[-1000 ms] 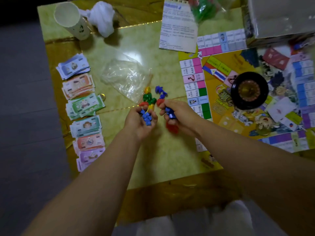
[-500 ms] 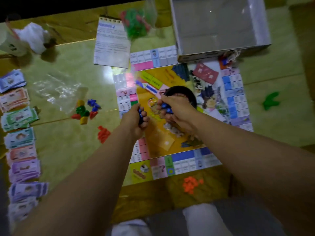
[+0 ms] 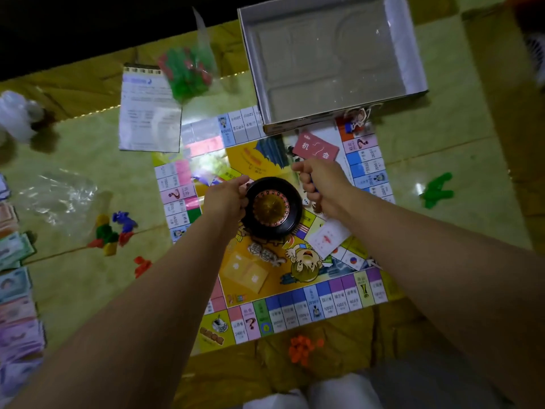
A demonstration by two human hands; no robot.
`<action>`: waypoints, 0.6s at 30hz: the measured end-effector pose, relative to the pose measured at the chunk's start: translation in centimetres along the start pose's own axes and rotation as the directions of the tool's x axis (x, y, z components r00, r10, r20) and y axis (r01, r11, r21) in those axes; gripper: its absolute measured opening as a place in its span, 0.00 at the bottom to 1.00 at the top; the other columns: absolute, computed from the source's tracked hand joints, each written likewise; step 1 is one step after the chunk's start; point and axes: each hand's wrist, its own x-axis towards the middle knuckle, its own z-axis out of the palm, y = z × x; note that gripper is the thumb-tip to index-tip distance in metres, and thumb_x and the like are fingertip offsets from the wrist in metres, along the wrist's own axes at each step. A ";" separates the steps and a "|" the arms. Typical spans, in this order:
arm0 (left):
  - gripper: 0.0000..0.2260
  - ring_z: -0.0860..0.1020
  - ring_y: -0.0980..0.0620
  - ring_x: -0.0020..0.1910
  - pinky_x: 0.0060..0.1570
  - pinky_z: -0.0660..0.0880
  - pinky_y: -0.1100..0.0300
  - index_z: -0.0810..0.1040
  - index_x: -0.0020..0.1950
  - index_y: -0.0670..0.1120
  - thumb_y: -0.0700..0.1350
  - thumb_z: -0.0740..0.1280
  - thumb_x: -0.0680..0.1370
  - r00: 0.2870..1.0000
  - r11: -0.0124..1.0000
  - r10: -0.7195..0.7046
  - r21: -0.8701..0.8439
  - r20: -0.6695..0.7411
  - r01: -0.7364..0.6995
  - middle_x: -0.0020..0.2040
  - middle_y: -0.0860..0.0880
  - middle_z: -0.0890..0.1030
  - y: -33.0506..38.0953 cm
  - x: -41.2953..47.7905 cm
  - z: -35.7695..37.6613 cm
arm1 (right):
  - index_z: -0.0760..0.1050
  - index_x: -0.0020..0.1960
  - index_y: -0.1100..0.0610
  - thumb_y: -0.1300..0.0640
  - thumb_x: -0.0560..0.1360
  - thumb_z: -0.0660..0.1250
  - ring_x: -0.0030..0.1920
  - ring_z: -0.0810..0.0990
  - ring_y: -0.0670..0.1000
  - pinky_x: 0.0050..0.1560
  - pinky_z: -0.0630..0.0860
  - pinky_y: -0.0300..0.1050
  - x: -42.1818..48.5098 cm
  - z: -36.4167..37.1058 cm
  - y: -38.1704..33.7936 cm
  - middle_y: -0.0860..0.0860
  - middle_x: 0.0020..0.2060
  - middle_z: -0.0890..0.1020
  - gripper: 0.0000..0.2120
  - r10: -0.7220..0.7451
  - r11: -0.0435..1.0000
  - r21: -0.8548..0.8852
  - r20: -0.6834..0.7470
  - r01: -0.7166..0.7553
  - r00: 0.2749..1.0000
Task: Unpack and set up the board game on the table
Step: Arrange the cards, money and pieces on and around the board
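Note:
The game board [image 3: 295,308] lies open on the yellow-green table [image 3: 73,290], with a black roulette wheel [image 3: 274,208] at its centre. My left hand [image 3: 227,199] is curled at the wheel's left rim; what it holds is hidden now, though it held small blue pieces earlier. Just right of the wheel, my right hand [image 3: 321,184] is fisted around blue pieces [image 3: 313,184], a sliver of blue showing between the fingers. A red card [image 3: 315,149] and a white card [image 3: 327,237] lie on the board.
The empty game box [image 3: 333,54] overlaps the board's far edge. Mixed coloured tokens [image 3: 112,231], red pieces [image 3: 141,265] and an empty plastic bag [image 3: 56,196] lie left of the board. Orange pieces [image 3: 300,348] sit near me, green pieces [image 3: 436,190] right. Paper money [image 3: 14,287] lines the left edge.
Both hands have moved from the token pile on the left over to the board's centre, carrying blue pieces. The view has swung right, and red pieces now lie on the table.

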 end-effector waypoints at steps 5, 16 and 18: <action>0.14 0.66 0.52 0.26 0.26 0.60 0.62 0.80 0.46 0.42 0.43 0.56 0.83 0.972 0.938 0.226 0.281 -0.060 -0.201 0.28 0.48 0.70 1.7 1.4 2.1 | 0.78 0.54 0.62 0.66 0.78 0.54 0.22 0.59 0.43 0.20 0.54 0.34 0.9 -1.8 -2.1 0.46 0.24 0.67 0.14 -0.030 0.998 0.058 -0.055 0.033 0.998; 0.19 0.68 0.49 0.26 0.24 0.62 0.63 0.79 0.42 0.41 0.58 0.66 0.76 0.977 0.907 0.185 0.402 -0.109 -0.127 0.38 0.43 0.79 4.0 6.0 7.7 | 0.81 0.47 0.59 0.45 0.79 0.62 0.22 0.57 0.45 0.19 0.55 0.36 4.9 -10.4 -5.7 0.49 0.27 0.63 0.18 -0.022 0.997 0.055 -0.378 0.047 0.925; 0.23 0.64 0.51 0.23 0.20 0.59 0.66 0.78 0.48 0.38 0.59 0.69 0.74 0.983 0.956 0.083 0.292 -0.161 -0.032 0.44 0.41 0.82 4.0 6.9 8.8 | 0.81 0.46 0.58 0.43 0.78 0.63 0.22 0.57 0.45 0.18 0.55 0.34 6.0 -11.9 -6.3 0.48 0.26 0.64 0.19 0.018 0.997 0.077 -0.428 0.017 0.904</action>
